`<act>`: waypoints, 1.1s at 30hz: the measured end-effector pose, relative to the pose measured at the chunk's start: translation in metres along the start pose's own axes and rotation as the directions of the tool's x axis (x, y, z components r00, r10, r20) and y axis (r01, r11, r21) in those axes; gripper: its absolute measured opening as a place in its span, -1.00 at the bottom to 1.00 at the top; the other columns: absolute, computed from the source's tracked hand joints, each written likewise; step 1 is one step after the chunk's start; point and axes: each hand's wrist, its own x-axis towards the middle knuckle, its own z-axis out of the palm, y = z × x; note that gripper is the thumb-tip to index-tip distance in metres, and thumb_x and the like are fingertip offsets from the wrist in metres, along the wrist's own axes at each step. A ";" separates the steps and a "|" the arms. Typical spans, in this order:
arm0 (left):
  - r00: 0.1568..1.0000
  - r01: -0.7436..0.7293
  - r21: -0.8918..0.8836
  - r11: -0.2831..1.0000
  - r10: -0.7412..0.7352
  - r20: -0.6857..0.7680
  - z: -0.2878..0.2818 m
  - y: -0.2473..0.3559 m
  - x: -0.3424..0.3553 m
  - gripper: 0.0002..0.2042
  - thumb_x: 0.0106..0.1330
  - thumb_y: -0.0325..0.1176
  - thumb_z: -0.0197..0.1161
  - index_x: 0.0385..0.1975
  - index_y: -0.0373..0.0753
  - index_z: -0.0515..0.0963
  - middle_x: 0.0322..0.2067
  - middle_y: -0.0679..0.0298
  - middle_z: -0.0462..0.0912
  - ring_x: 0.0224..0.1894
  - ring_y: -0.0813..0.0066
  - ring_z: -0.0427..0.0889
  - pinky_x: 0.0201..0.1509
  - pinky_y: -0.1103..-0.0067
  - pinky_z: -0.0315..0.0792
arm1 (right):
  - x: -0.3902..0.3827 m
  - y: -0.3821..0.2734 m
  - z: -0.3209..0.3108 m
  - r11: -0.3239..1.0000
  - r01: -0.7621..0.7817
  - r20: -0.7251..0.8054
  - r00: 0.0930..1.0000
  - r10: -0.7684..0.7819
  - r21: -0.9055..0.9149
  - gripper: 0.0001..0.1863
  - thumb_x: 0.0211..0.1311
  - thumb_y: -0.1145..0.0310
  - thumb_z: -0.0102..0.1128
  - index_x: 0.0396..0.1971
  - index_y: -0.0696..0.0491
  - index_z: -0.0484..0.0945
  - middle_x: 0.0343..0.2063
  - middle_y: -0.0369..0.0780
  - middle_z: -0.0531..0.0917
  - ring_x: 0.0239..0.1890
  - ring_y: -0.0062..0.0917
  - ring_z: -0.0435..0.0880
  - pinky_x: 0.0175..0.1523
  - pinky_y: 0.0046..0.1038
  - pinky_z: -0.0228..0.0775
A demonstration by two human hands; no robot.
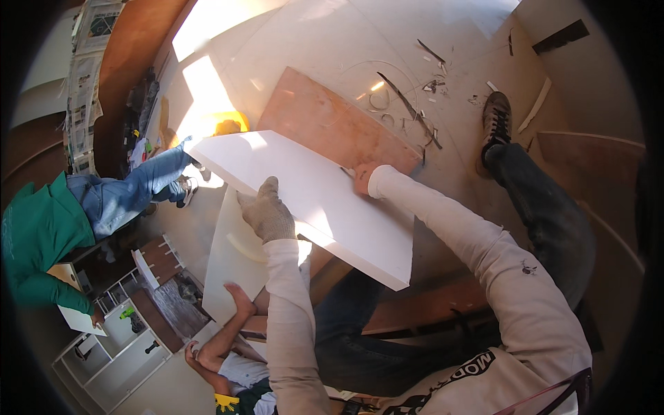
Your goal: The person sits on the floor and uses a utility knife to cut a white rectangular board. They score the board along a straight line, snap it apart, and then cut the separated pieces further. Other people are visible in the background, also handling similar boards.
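Observation:
A thick white board (304, 176) lies slanted in front of me, its long edge toward my body. My left hand (266, 211), in a grey knitted glove, closes on that near edge, with a finger pointing over the top face. On the board's far side, my right hand (364, 180) is closed, its sleeve pulled down to the wrist. From its fingers a small, thin, dark piece pokes out over the white surface; its kind is too small to tell. Beyond the board, a reddish-brown wooden panel (325, 104) lies on the floor.
Dark strips (408, 104) and scraps litter the floor ahead. At left, a person in a green top (52, 235) holds a panel near a white shelf frame (114, 366) with a green tool (127, 312). Another person's bare leg (228, 328) is below. My shoe (496, 117) is at right.

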 end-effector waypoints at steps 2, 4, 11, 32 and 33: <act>0.998 -0.058 0.074 0.996 0.060 -0.023 -0.002 -0.005 0.002 -0.38 0.21 -0.49 0.26 0.27 -0.42 0.17 0.03 -0.13 0.52 -0.08 0.11 0.65 -0.06 0.42 0.60 | 0.008 -0.008 -0.002 0.991 0.004 -0.106 0.994 0.010 0.132 -0.55 0.38 0.20 -0.31 0.09 0.06 0.46 -0.01 0.01 0.60 -0.07 -0.06 0.63 0.14 -0.20 0.43; 0.998 -0.051 0.059 0.997 0.053 -0.028 -0.005 -0.008 0.001 -0.37 0.21 -0.47 0.27 0.28 -0.42 0.17 0.03 -0.14 0.52 -0.07 0.11 0.64 -0.06 0.41 0.59 | 0.030 -0.025 -0.002 0.986 0.086 -0.195 0.979 -0.057 0.143 -0.53 0.35 0.21 -0.31 0.09 0.08 0.46 0.01 0.02 0.60 -0.03 -0.08 0.63 0.15 -0.20 0.41; 1.000 -0.002 0.030 1.000 0.003 -0.026 -0.003 -0.004 0.002 -0.35 0.18 -0.48 0.27 0.28 -0.42 0.16 0.04 -0.13 0.49 -0.04 0.12 0.62 -0.05 0.41 0.58 | 0.109 -0.054 0.004 0.982 0.112 -0.195 0.977 -0.082 0.151 -0.53 0.30 0.22 -0.25 0.09 0.07 0.47 0.01 -0.02 0.61 -0.01 -0.11 0.63 0.14 -0.20 0.43; 0.981 0.143 -0.368 0.919 -0.180 -0.069 0.006 0.009 -0.006 -0.55 0.14 -0.58 0.28 0.05 -0.52 0.36 -0.14 0.00 0.57 -0.24 0.25 0.66 -0.20 0.49 0.60 | 0.072 -0.028 0.003 0.996 -0.016 0.033 0.999 0.014 0.087 -0.50 0.39 0.12 -0.37 0.12 0.07 0.41 0.11 -0.04 0.54 0.06 -0.15 0.60 0.24 -0.25 0.33; 0.974 0.162 -0.405 0.900 -0.212 -0.082 0.008 0.009 -0.006 -0.56 0.14 -0.58 0.27 0.04 -0.51 0.37 -0.15 0.01 0.57 -0.25 0.26 0.66 -0.21 0.48 0.61 | 0.066 -0.024 0.003 0.995 -0.009 0.020 1.000 0.007 0.097 -0.50 0.39 0.12 -0.36 0.11 0.06 0.43 0.10 -0.04 0.55 0.06 -0.15 0.59 0.24 -0.25 0.33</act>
